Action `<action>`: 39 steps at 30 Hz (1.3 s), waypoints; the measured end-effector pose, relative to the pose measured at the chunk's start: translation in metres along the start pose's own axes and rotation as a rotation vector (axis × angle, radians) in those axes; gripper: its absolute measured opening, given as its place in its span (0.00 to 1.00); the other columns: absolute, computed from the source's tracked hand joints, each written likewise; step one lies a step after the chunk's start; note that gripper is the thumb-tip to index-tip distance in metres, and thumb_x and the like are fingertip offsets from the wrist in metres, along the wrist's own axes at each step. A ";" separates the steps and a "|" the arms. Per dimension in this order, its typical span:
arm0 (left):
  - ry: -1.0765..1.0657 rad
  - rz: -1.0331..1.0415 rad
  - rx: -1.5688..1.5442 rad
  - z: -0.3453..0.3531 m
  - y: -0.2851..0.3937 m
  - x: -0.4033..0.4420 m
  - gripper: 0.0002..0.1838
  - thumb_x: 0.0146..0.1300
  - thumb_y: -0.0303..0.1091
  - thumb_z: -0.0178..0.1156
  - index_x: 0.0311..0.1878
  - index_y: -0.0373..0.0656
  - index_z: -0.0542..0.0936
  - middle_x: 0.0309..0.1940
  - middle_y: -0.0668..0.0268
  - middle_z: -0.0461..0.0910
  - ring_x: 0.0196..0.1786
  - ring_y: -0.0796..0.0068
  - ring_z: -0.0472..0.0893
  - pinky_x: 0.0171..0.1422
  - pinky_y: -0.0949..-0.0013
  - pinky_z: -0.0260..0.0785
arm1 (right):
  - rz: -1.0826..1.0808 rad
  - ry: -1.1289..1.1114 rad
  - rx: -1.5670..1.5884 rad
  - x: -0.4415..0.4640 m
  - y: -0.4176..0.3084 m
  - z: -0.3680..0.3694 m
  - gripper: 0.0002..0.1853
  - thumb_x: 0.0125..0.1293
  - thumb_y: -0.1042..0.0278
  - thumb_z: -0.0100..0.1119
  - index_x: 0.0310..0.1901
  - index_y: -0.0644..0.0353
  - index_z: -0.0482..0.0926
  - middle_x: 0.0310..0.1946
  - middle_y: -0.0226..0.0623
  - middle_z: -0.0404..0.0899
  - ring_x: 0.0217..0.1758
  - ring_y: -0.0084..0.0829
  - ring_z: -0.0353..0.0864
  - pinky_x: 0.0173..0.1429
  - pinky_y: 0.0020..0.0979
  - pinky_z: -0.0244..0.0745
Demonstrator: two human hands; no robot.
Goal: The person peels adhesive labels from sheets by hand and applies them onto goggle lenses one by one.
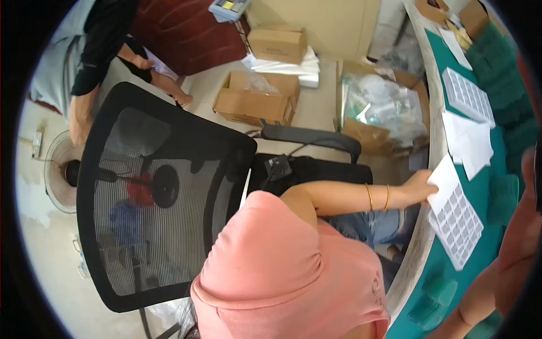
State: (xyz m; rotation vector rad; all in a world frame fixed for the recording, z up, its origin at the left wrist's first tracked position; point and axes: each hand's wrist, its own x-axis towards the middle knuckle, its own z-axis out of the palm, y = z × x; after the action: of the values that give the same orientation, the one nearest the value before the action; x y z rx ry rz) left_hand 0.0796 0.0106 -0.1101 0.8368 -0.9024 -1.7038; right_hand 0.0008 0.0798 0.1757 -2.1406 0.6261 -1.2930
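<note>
My left hand (418,188), below two gold bangles, pinches the edge of a white sheet (442,176) that carries rows of small grey squares. The sheet lies over, or just above, a white stack (458,261) with the same grid at the table's near side. At the right edge my right hand (522,237) is raised very close to the camera. Its fingers are partly cut off by the dark rim, so what they hold or touch is hidden. My pink sleeve and jeans fill the lower middle.
Loose white papers (466,138) and another gridded stack (468,95) lie on the green table (433,279). Green mesh-like pieces (432,299) are nearby. Around me are a black office chair (305,169), cardboard boxes (254,101), a box of plastic bags (384,135), a fan and another person.
</note>
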 end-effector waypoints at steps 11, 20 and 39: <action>-0.002 -0.200 0.065 -0.016 0.004 -0.010 0.13 0.66 0.29 0.55 0.51 0.33 0.76 0.36 0.61 0.83 0.32 0.74 0.82 0.30 0.72 0.73 | -0.092 0.611 -1.130 -0.062 -0.099 -0.115 0.67 0.46 0.58 0.79 0.72 0.21 0.30 0.78 0.46 0.37 0.68 0.57 0.68 0.57 0.40 0.81; -0.109 -0.247 0.069 -0.029 0.012 0.006 0.14 0.64 0.26 0.59 0.53 0.34 0.77 0.47 0.64 0.81 0.48 0.73 0.80 0.53 0.69 0.72 | 0.321 0.769 -1.388 -0.132 -0.141 -0.082 0.63 0.47 0.58 0.79 0.72 0.25 0.33 0.77 0.46 0.39 0.67 0.55 0.69 0.58 0.39 0.80; -1.381 -0.952 0.110 0.112 -0.203 -0.002 0.33 0.73 0.55 0.41 0.72 0.43 0.60 0.68 0.59 0.66 0.69 0.62 0.64 0.71 0.59 0.56 | 1.325 1.757 -2.677 -0.099 -0.294 0.248 0.57 0.49 0.57 0.77 0.71 0.33 0.40 0.75 0.47 0.45 0.67 0.53 0.71 0.58 0.38 0.79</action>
State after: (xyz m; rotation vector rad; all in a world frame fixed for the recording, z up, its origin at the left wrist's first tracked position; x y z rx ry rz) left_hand -0.1055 0.0795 -0.2313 -0.0676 -1.6085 -3.1810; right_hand 0.2121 0.4145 0.2143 -0.5724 -1.7934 0.0899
